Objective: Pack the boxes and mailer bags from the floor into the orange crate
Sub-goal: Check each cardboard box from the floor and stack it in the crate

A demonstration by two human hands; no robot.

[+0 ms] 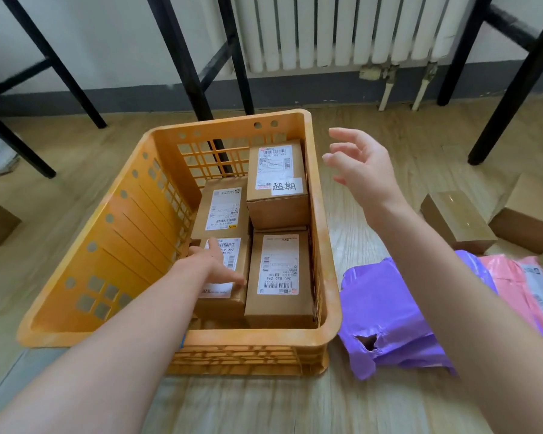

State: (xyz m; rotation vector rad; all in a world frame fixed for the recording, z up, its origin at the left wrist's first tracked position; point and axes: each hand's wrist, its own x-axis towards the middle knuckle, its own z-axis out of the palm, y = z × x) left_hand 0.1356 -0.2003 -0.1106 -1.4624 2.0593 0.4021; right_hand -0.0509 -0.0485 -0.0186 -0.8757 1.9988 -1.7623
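- Orange crate (132, 233), around the left hand (215, 264): moulded plastic, matt, its rim scuffed in paler patches.
- Box (224, 305) beneath the left hand: plain brown cardboard, matt, with a smooth white paper label.
- Purple mailer bag (386, 308), nearer the body than the right hand (358, 164): thin plastic film, creased, softly shiny, torn at one hole.
- Pink mailer bag (511, 277), right of the purple one: glossier plastic film.
- Taped box (452, 214), right of the right wrist: cardboard under glossy clear tape.
- Floor (279, 408): smooth wood-look planks, faint sheen.
- Radiator (326, 32), beyond the right hand: white-painted ribbed metal.

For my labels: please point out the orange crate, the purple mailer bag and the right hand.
orange crate (248, 336), head view, near rim.
purple mailer bag (386, 308), head view, middle.
right hand (364, 173), head view, middle.
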